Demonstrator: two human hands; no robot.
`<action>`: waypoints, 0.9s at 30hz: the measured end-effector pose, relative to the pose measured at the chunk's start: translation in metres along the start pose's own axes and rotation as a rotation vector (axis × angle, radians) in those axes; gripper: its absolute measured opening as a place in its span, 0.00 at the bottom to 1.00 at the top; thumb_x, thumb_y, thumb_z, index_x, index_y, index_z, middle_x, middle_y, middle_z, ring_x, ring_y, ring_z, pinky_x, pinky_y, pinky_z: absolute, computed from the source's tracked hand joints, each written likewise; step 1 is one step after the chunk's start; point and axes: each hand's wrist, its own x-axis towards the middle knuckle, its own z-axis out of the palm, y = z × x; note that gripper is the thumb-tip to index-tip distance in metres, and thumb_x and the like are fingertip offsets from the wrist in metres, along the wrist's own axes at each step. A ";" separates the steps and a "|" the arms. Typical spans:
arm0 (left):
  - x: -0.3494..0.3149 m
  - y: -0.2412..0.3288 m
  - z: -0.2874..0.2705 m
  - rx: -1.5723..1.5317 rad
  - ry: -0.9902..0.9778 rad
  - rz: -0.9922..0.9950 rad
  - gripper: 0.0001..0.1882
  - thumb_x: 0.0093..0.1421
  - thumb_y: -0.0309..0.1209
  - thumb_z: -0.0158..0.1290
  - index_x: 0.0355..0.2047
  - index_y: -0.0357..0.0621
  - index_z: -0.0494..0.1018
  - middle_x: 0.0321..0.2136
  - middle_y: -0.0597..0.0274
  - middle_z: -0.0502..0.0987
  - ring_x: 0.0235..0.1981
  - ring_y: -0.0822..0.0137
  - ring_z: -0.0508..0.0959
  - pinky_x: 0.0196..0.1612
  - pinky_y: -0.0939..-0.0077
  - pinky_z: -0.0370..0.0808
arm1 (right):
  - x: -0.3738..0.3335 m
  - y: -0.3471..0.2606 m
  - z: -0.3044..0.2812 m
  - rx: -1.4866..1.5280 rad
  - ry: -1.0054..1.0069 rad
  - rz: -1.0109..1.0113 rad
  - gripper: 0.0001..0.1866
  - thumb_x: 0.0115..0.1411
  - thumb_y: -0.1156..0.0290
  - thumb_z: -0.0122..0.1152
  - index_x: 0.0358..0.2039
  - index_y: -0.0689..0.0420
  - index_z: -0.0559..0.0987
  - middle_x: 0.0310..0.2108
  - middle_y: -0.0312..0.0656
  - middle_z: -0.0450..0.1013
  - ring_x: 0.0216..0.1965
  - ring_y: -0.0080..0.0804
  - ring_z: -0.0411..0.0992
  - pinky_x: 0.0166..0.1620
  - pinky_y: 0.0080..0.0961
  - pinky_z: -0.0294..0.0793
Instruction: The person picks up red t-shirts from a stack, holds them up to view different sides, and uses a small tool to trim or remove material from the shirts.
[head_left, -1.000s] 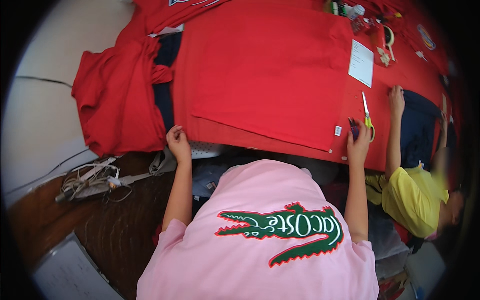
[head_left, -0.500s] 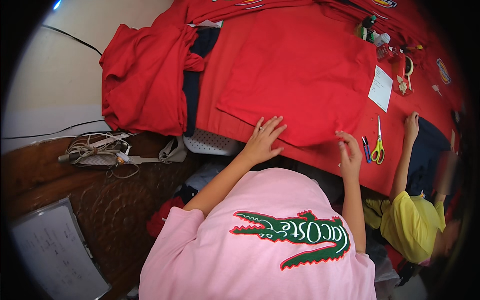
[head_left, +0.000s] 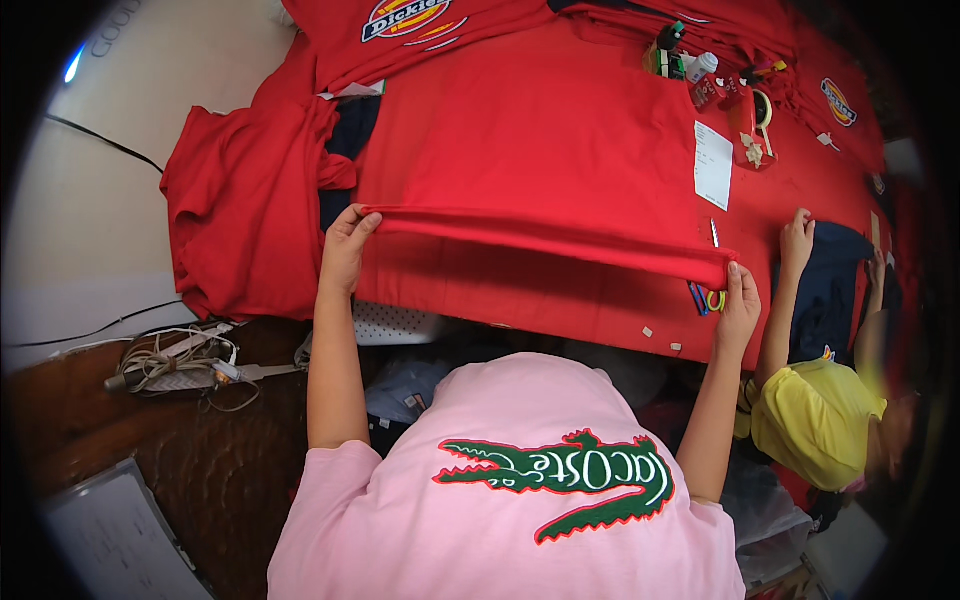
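A large red garment (head_left: 540,150) lies spread on the red-covered table (head_left: 560,305). Its near edge is lifted into a long fold (head_left: 540,235) stretched from left to right. My left hand (head_left: 345,245) grips the fold's left end and my right hand (head_left: 738,305) grips its right end, both raised a little off the table. Scissors with yellow handles (head_left: 712,297) lie just under my right hand.
A heap of red clothes (head_left: 245,200) hangs at the table's left end. A white paper slip (head_left: 713,165), bottles and tape (head_left: 700,70) sit at the back right. Another person in yellow (head_left: 815,420) rests a hand (head_left: 797,240) on a dark blue garment (head_left: 830,290). Cables and a power strip (head_left: 180,362) lie below left.
My left hand was flat on the cloth and my right at the table's edge. Both now hold the garment's near edge, lifted into a taut fold.
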 end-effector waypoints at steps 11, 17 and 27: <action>0.036 0.005 0.012 0.077 0.007 -0.031 0.11 0.71 0.40 0.58 0.33 0.51 0.76 0.24 0.82 0.64 0.25 0.85 0.59 0.30 0.86 0.56 | 0.043 0.030 0.037 0.027 0.116 -0.025 0.13 0.73 0.65 0.61 0.44 0.64 0.83 0.40 0.38 0.81 0.42 0.21 0.77 0.49 0.22 0.77; 0.047 0.009 0.014 0.087 0.035 -0.022 0.13 0.71 0.41 0.58 0.32 0.50 0.75 0.24 0.82 0.63 0.25 0.85 0.59 0.29 0.85 0.56 | 0.049 0.024 0.036 0.055 0.141 -0.045 0.14 0.73 0.66 0.60 0.48 0.65 0.82 0.45 0.42 0.81 0.47 0.26 0.78 0.53 0.26 0.78; 0.056 0.002 -0.006 -0.053 0.095 -0.067 0.08 0.73 0.35 0.57 0.36 0.47 0.77 0.25 0.81 0.71 0.23 0.86 0.61 0.28 0.85 0.57 | 0.041 0.005 0.065 0.183 0.080 0.025 0.11 0.73 0.67 0.60 0.43 0.62 0.84 0.40 0.36 0.82 0.42 0.19 0.77 0.48 0.20 0.77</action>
